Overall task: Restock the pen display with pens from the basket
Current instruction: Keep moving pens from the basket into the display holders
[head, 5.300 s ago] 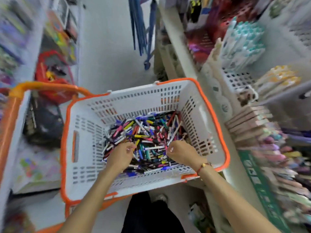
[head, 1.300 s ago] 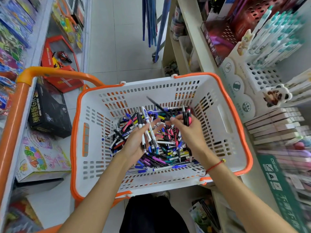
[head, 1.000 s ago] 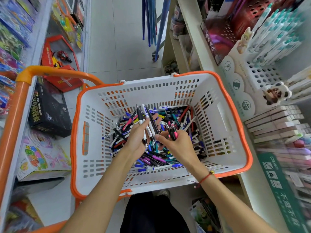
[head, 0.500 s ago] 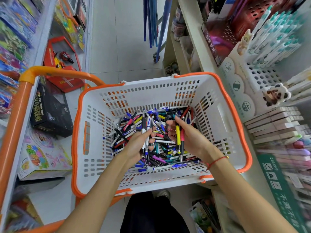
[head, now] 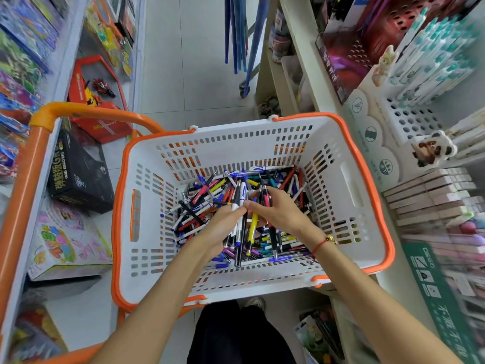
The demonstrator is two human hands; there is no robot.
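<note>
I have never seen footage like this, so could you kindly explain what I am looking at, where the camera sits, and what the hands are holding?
There is no machine here: a person wears a camera on the head, looking down at their own two bare arms. Both reach into a white basket with an orange rim, whose floor is heaped with loose pens. The left hand grips a small bundle of pens, and the right hand holds a few more. To the right stands the pen display, its white holder partly filled.
</note>
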